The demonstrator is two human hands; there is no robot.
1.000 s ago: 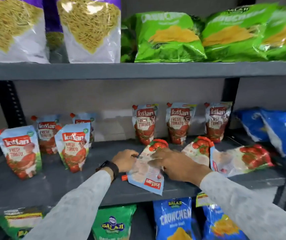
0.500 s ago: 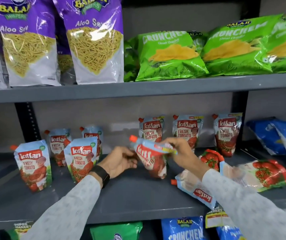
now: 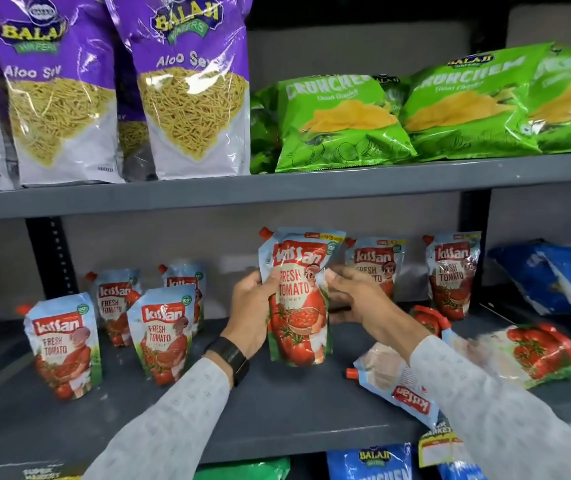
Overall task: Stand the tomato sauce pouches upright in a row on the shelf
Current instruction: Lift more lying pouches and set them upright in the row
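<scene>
A Kissan tomato sauce pouch (image 3: pixel 296 299) stands upright at the middle of the grey shelf (image 3: pixel 277 410), label facing me. My left hand (image 3: pixel 253 306) grips its left side and my right hand (image 3: pixel 356 299) holds its right side. Several pouches stand upright at the left, the nearest two in front (image 3: pixel 62 348) (image 3: pixel 163 337). Two more stand at the back right (image 3: pixel 377 265) (image 3: pixel 452 271). A pouch (image 3: pixel 398 386) lies flat under my right forearm. Another (image 3: pixel 533 351) lies flat at the right, and a third (image 3: pixel 427 318) is partly hidden behind my arm.
The upper shelf carries purple Aloo Sev bags (image 3: pixel 187 88) and green Crunchem chip bags (image 3: pixel 339 123). Blue chip bags (image 3: pixel 561 275) lean at the right end of the middle shelf. Black shelf uprights (image 3: pixel 48 258) stand at the back. More bags sit on the shelf below.
The pouch was lying flat under both hands, was lifted and turned, and is now held upright with its bottom at the shelf. The camera view has tilted upward.
</scene>
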